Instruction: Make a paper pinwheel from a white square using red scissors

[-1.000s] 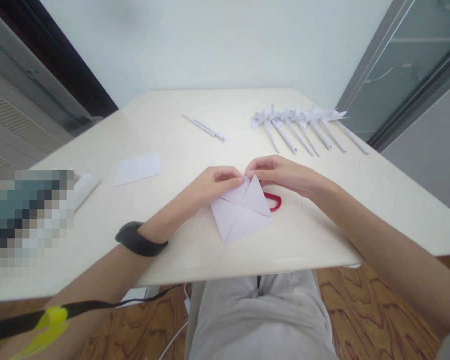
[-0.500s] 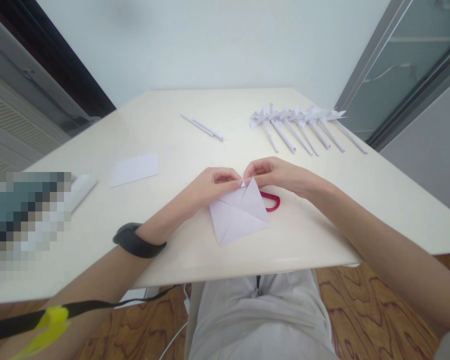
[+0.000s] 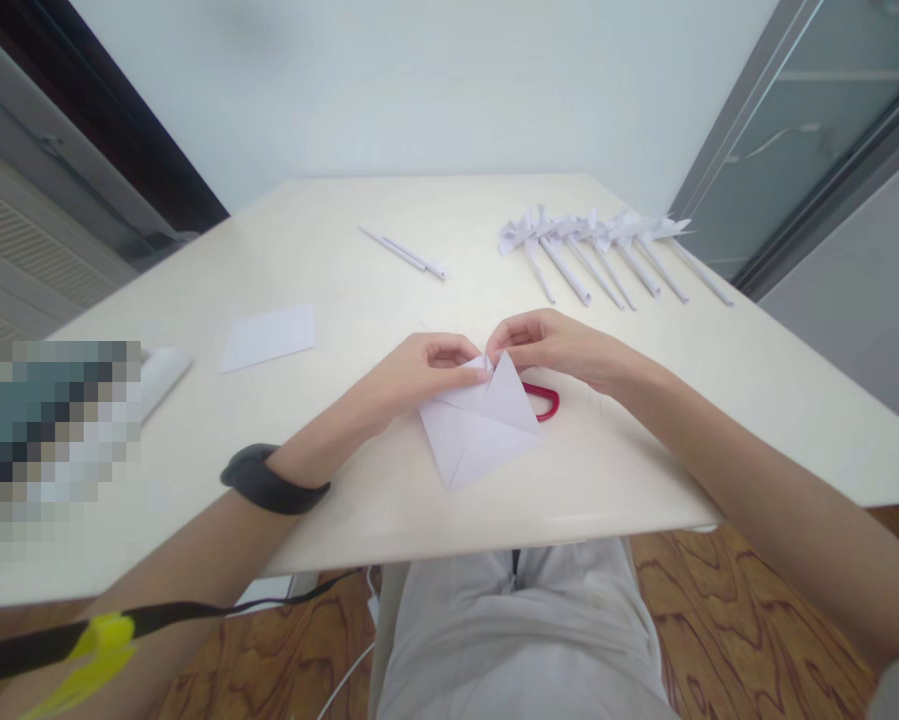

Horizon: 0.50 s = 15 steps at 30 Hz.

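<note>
A white sheet of folded paper [image 3: 473,430] lies on the cream table [image 3: 389,500] near its front edge, with two flaps folded up into a point. My left hand [image 3: 423,368] pinches the paper's top tip from the left. My right hand [image 3: 550,345] pinches the same tip from the right, fingers curled. Both hands meet at the point of the fold. A red scissors handle [image 3: 545,402] shows just behind the paper, under my right wrist; the blades are hidden.
Several rolled paper sticks with folded heads [image 3: 599,255] lie in a row at the back right. Two thin paper rolls [image 3: 405,253] lie mid-back. A flat white sheet [image 3: 269,337] and a white object [image 3: 160,370] sit at the left beside a blurred patch.
The hands stay at the paper's top tip; the fingers have shifted slightly and the tip is pressed a little tighter. The paper has barely moved.
</note>
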Each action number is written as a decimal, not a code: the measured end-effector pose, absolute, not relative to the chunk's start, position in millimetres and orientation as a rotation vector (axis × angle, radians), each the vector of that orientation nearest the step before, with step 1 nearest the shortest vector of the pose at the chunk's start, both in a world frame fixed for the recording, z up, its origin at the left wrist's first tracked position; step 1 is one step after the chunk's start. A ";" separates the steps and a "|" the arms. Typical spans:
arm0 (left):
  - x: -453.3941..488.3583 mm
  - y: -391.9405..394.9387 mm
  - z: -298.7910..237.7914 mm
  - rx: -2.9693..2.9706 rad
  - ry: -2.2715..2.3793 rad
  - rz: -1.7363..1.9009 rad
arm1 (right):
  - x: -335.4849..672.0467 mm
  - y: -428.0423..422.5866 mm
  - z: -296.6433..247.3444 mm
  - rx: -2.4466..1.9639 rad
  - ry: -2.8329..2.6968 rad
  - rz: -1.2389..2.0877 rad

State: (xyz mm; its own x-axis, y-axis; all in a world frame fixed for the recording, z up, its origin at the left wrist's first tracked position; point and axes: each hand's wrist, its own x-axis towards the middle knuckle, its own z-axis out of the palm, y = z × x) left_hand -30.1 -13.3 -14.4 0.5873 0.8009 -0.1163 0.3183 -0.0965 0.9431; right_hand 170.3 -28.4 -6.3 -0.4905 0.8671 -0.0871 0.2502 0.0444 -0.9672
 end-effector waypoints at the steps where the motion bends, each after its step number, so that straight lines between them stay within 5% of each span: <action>1: -29.6 -13.7 -13.6 1.682 0.954 0.524 | 170.0 -28.7 -5.9 -1.127 -1.782 1.470; 15: -28.8 -14.8 -14.2 1.710 0.981 0.537 | 167.9 -32.2 -3.8 -1.118 -1.767 1.495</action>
State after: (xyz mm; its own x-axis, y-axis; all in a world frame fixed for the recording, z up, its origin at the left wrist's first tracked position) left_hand -28.8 -14.8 -14.2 0.5641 0.8187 -0.1073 0.3502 -0.1195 0.9290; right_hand 167.9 -32.2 -3.8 -0.4927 0.8650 -0.0945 0.2362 0.0285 -0.9713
